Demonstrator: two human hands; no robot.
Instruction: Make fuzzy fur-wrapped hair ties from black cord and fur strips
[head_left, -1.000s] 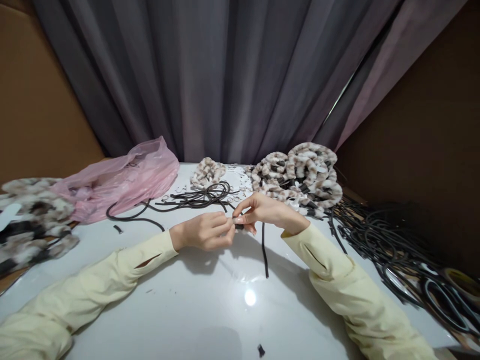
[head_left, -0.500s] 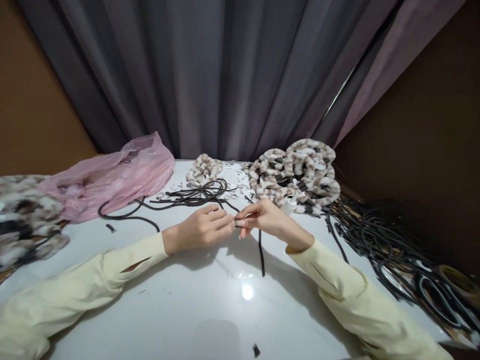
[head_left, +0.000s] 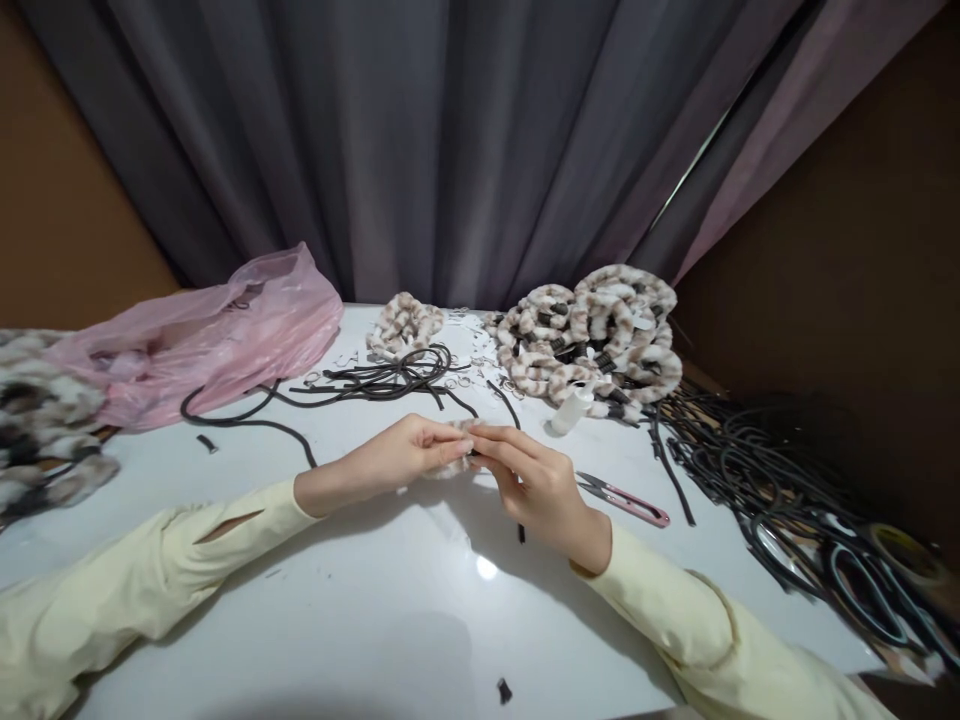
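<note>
My left hand [head_left: 409, 452] is closed, thumb and fingers pinching a small fluffy white-and-brown fabric piece [head_left: 450, 468] above the white table. My right hand [head_left: 534, 482] meets it fingertip to fingertip, pinching at the same piece near a dark spot. Most of the piece is hidden by the fingers. A black cord [head_left: 521, 533] lies partly under my right hand. Right of that hand rest pink-handled thread snips [head_left: 630, 503], and behind it stands a small white bottle [head_left: 571, 411].
Black cords [head_left: 390, 380] and small metal rings [head_left: 463, 381] lie behind my hands. Fluffy tubes are piled at the back right [head_left: 622, 330] and far left [head_left: 45, 420], beside a pink plastic bag [head_left: 217, 345]. More dark cords [head_left: 757, 480] cover the right side.
Both hands have turned; the fluffy piece now shows between them. My right hand has shifted slightly lower, uncovering the thread snips and more of the white bottle.
</note>
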